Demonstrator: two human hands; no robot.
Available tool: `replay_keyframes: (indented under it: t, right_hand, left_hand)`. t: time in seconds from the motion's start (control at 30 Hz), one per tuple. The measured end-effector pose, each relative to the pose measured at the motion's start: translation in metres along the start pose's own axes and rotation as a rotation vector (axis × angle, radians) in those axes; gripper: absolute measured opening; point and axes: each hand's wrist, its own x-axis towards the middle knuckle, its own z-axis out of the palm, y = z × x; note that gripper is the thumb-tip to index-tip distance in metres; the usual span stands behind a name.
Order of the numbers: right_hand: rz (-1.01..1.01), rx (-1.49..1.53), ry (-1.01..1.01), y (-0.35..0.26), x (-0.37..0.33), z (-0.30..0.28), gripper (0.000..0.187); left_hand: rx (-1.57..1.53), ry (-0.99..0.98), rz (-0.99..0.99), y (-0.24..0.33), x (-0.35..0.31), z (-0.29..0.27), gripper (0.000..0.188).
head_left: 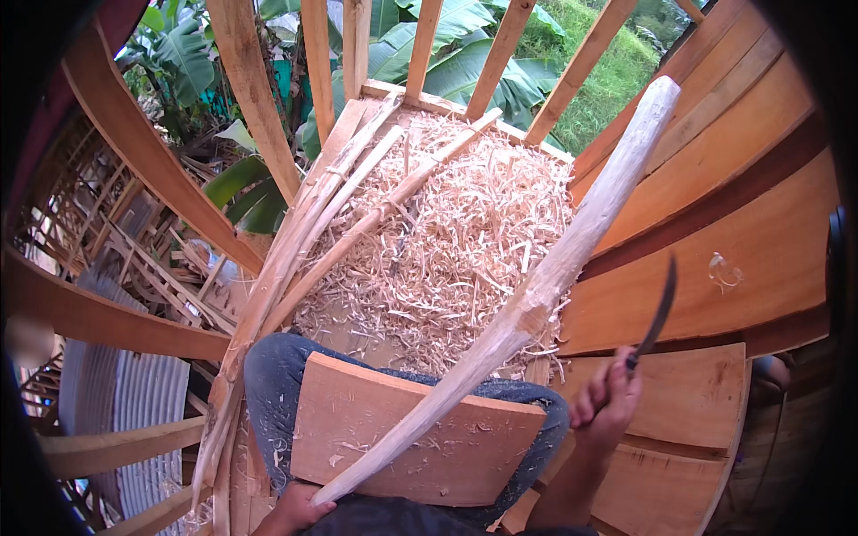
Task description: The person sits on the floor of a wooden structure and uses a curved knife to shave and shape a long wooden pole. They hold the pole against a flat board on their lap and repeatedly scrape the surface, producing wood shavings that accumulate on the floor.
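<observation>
A long pale stripped wooden pole (561, 263) slants across my lap, thin at the near end and thicker toward the far right. My left hand (298, 511) is closed around its thin end at the bottom. The pole rests over a flat wooden board (357, 415) lying on my thighs, with a few curled shavings on it. Off to the right of the pole, my right hand (609, 393) grips a knife (662, 311) by its handle. Its dark, slightly curved blade points up and away, apart from the wood.
Wood shavings (465, 232) are heaped on the floor ahead. Long wooden strips (308, 223) lie to the left. Upright posts (420, 45) form a railing, with banana plants (398, 49) beyond. Planks (697, 259) stand along the right. Corrugated metal sheet (147, 402) shows at lower left.
</observation>
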Motion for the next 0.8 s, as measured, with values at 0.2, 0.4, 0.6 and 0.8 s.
replay_keyframes:
  t: [0.2,0.4,0.6,0.8]
  right_hand:
    - [0.274,-0.741,-1.161,0.034,-0.028,-0.004,0.009]
    - [0.048,0.208,0.056,0.023,-0.007,-0.013,0.011]
    - [0.048,-0.212,-0.325,0.056,-0.039,-0.028,0.018]
    - [-0.199,-0.799,-0.374,0.07,-0.053,-0.005,0.024]
  left_hand:
    - [0.006,-0.063,-0.073,0.007,0.003,-0.005,0.035]
    - [0.058,-0.087,-0.095,0.001,0.0,-0.007,0.033]
    - [0.067,-0.092,-0.104,-0.008,-0.002,-0.006,0.039]
    - [0.007,-0.09,-0.15,-0.002,-0.003,-0.006,0.039]
